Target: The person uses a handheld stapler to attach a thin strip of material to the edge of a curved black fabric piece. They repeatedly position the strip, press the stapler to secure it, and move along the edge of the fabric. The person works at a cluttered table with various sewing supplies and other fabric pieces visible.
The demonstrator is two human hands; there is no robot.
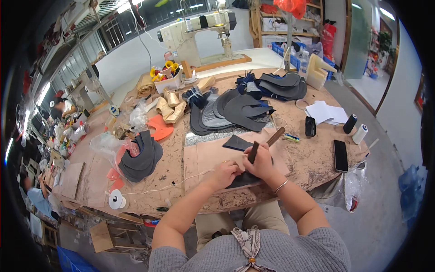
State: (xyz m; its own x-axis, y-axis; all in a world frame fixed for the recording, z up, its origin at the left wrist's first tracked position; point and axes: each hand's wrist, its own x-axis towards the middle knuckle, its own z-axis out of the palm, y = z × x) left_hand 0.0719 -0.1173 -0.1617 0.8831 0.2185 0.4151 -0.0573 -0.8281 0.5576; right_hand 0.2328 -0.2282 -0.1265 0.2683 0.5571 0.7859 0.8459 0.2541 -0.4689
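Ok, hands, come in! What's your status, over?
Right hand gripping flat brown tool. Left hand close beside right. Dark grey piece under both, partly hidden. White cord near left hand.

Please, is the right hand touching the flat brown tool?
Touching. The head view shows it: the right hand has its fingers against the flat brown tool, with no gap visible.
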